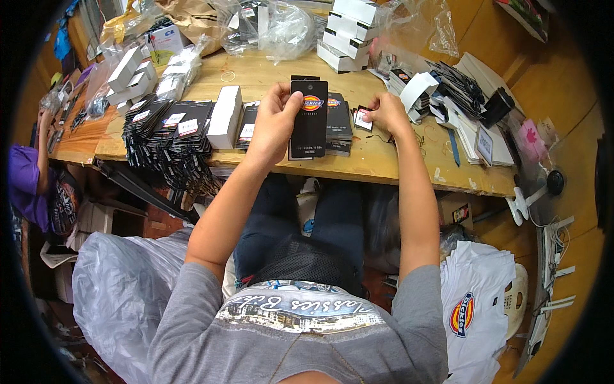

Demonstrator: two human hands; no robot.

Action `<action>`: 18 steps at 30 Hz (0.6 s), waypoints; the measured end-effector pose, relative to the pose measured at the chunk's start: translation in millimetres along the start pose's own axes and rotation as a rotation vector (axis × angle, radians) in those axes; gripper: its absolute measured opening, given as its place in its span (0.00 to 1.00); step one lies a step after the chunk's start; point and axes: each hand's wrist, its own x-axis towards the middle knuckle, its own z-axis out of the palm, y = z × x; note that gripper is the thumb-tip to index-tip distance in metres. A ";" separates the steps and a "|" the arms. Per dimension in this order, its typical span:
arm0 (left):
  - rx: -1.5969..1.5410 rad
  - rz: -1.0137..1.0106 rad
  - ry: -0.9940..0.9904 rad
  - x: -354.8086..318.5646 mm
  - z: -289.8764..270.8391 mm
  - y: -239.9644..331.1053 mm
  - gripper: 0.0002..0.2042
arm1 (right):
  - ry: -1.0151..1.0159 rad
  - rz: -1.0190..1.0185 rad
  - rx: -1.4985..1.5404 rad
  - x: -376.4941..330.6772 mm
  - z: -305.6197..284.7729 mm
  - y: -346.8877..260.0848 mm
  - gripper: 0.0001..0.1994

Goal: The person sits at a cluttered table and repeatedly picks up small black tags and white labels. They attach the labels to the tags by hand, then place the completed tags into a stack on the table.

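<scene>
Gripped upright in my left hand (275, 121) is a black hang tag (309, 131) with a small hole at its top; other tags show behind its edges. My right hand (387, 115) pinches a small card (363, 118) in black, red and white, just above the table. Between the hands, partly hidden by the held tag, lies a stack of black hang tags (339, 125). To the left of my left hand are more tags (249, 121) and a long white box (224, 118).
Bundles of strung black tags (169, 137) hang over the wooden table's (275, 70) front edge. White boxes (348, 35) are piled at the back, near plastic bags (288, 29). Dark tags (454, 86) lie at right. A person in purple (29, 179) sits at far left.
</scene>
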 end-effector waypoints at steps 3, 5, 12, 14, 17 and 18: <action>-0.040 -0.141 -0.061 -11.8 8.3 4.6 0.08 | 0.014 -0.001 0.262 -0.3 -6.3 12.4 0.10; 0.043 -0.105 -0.055 -15.7 7.3 -3.0 0.08 | -0.025 0.026 0.626 -3.9 -22.8 8.6 0.08; 0.200 -0.079 -0.158 -50.6 19.0 -30.4 0.05 | 0.023 -0.185 0.877 -96.3 -25.3 -53.8 0.07; 0.142 -0.106 -0.188 -64.0 26.0 -32.4 0.06 | 0.088 -0.207 0.674 -110.1 -12.9 -60.7 0.07; 0.104 -0.133 -0.157 -72.7 26.2 -39.3 0.07 | 0.123 -0.188 0.523 -103.5 -14.9 -45.8 0.07; 0.063 -0.166 -0.143 -74.1 24.4 -39.3 0.07 | 0.188 -0.127 0.471 -88.8 -18.7 -32.1 0.07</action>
